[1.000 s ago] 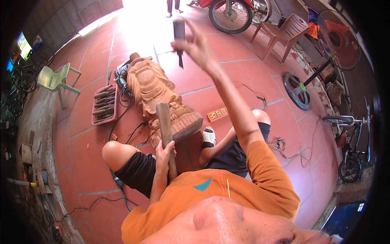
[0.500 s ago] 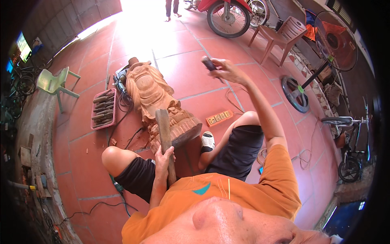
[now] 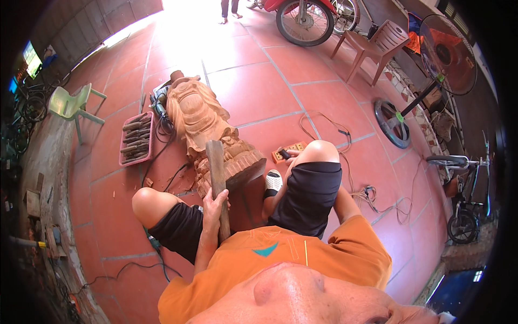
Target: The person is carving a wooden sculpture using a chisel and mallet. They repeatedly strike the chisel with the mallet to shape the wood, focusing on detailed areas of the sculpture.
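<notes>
My left hand (image 3: 215,208) is closed round a wooden club-like mallet (image 3: 217,167), which stands up between my legs. Beyond it a carved wooden statue (image 3: 195,110) lies on its back, its base toward me. Partly hidden behind my right knee, my right hand (image 3: 293,156) grips a small black plug (image 3: 284,154) at the orange power strip (image 3: 298,146). I cannot tell whether the plug sits in a socket. A pink tray (image 3: 121,146) of wooden-handled carving tools (image 3: 137,139) lies left of the statue.
Loose cords (image 3: 353,183) run over the tiled floor to my right. A power tool (image 3: 159,105) rests beside the statue. A green chair (image 3: 70,102) is at left; a brown chair (image 3: 372,51), a fan (image 3: 396,124) and a red motorbike (image 3: 305,21) are at right. Another person's legs (image 3: 230,8) show far ahead.
My right hand, with the black plug in it, has come down from above the floor to the power strip. The left hand keeps hold of the mallet almost in place.
</notes>
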{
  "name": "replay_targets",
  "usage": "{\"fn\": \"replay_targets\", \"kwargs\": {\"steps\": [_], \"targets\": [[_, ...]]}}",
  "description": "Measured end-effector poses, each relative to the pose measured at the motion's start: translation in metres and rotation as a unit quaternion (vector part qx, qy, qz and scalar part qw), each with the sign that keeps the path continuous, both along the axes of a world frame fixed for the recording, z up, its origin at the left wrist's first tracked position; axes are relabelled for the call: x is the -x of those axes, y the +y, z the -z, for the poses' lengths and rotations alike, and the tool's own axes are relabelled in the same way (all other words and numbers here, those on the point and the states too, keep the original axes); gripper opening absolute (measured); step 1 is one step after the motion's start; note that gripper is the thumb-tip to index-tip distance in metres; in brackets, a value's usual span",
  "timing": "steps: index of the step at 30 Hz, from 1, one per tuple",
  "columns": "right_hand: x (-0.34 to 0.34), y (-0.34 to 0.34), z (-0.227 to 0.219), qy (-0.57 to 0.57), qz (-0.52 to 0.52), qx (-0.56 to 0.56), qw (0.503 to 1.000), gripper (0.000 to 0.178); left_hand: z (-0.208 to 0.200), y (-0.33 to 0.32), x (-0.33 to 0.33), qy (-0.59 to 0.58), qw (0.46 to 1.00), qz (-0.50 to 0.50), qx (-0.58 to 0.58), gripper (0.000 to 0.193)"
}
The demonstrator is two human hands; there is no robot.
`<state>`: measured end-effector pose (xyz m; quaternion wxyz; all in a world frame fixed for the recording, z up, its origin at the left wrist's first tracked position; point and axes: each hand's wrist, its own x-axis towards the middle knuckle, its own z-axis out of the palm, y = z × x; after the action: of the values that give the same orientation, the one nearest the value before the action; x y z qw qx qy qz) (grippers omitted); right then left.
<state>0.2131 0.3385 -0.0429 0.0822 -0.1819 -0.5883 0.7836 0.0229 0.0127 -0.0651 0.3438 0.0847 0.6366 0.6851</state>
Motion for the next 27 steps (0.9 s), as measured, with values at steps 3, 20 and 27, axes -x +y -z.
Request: {"fn": "replay_targets", "kwargs": {"steps": [3,20,27], "targets": [[-0.005,-0.060,-0.083,0.038,-0.064,-0.125,0.989,0.034,-0.004,0.002,-0.005,-0.002,1.000,0.009,-0.001,0.030],[-0.064,-0.049,-0.018,0.076,0.039,-0.288,0.954,0.025,-0.017,-0.005,-0.028,0.010,0.999,0.038,-0.037,0.027],[-0.059,-0.021,0.017,0.040,0.082,-0.206,0.974,0.024,-0.007,-0.003,-0.023,-0.019,1.000,0.016,0.003,0.026]]}}
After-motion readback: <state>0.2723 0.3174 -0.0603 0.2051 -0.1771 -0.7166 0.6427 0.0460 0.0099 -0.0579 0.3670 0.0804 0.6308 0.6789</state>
